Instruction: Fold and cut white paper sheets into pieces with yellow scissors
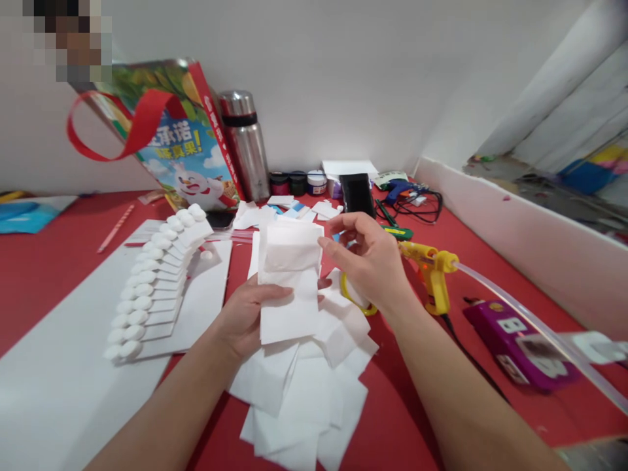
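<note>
My left hand (243, 317) holds a white tissue sheet (289, 281) from below, fingers curled behind it. My right hand (370, 258) pinches the sheet's upper right edge, where the top is folded over. Under both hands lies a loose pile of white tissue sheets (304, 392) on the red table (49, 261). Yellow scissor handles (350, 297) peek out beneath my right hand.
A white board (206, 294) with rows of white strips tipped by cotton balls (147, 288) lies left. A yellow glue gun (434, 275) and purple power strip (520, 343) sit right. A printed gift bag (181, 137), steel flask (245, 144), paint jars (299, 183) and black box (357, 193) stand behind.
</note>
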`<state>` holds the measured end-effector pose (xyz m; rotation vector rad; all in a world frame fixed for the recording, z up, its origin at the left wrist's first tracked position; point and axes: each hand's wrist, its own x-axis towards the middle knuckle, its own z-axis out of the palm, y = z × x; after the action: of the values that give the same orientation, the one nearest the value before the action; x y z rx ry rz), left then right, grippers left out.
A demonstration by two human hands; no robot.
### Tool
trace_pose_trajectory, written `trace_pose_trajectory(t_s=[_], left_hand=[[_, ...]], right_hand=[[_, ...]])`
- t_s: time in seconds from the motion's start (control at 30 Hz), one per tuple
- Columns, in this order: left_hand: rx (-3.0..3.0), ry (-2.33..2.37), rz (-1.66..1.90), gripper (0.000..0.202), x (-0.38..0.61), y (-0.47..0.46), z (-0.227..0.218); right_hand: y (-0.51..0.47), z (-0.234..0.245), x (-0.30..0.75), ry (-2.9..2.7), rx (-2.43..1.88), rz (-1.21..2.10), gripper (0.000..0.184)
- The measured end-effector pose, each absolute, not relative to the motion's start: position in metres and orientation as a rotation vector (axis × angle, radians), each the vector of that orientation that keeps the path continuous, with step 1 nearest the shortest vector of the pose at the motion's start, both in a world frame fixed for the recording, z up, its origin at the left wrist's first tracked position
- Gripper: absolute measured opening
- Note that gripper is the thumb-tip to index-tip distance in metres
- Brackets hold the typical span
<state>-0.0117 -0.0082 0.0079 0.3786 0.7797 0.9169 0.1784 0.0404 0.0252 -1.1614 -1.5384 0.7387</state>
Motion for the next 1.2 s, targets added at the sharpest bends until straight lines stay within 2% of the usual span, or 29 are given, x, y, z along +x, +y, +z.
trace_pose_trajectory(t_s=[0.3,0.57,0.73,0.93,1.2], left_hand=[[0.457,0.873,0.966,0.067,-0.0091,-0.0088,0.0059],[0.492,0.885,1.004,0.075,-0.0103,-0.0077,0.0025],[0.534,0.865,1.019,0.064,-0.0111,-0.0078,-0.0007],[0.561,0.831,0.928,0.051,-0.0129,-0.0107,0.0006],[0.575,0.777,0.875,0.044,-0.0155,-0.0131,0.003]], right_hand=[[0.0398,0.0252,0.176,-1.554,-1.157,0.819,0.027],[0.0406,0.0224,0.175,-1.527,-1.026,0.903,0.023],[0.0379,0.0277,0.1764,-1.58,-1.001,1.0,0.027],[0.0407,0.0255,0.1777,-1.661,-0.982,0.766,0.005],[0.0414,0.0239,0.1776,-1.639,-0.942,0.643,0.006]])
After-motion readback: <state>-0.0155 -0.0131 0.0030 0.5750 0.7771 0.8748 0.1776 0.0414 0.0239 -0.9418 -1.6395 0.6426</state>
